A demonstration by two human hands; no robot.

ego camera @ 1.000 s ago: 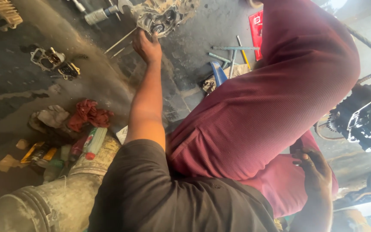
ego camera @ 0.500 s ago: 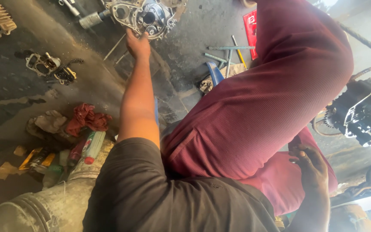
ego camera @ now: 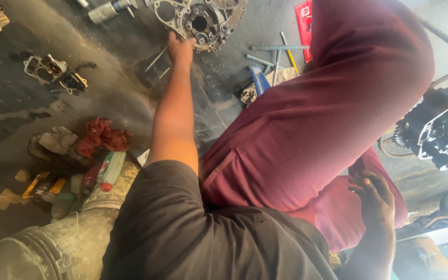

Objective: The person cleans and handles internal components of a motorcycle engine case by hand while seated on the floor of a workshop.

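Two hands, one engine part on a workshop floor

Two maroon trouser legs (ego camera: 333, 119) fill most of the view, over a dark, oily concrete floor (ego camera: 37, 124). Below them is the person's black shirt (ego camera: 193, 228). A dirty grey bucket (ego camera: 42, 243) lies at the lower left. A black engine block with a chain wheel (ego camera: 436, 129) sits at the right edge. At the top of the view lies a grey metal engine casing (ego camera: 200, 21) with round holes. The left hand (ego camera: 181, 47) reaches out with a straight arm and touches the lower edge of this casing; fingers are bent against it, but a real grip I cannot tell. The right hand (ego camera: 374, 199) rests flat and loosely open on the trouser leg, holding nothing. Smaller things: a red rag (ego camera: 102, 136), a smaller metal part (ego camera: 53, 70), some long tools (ego camera: 281, 52) near the knee.
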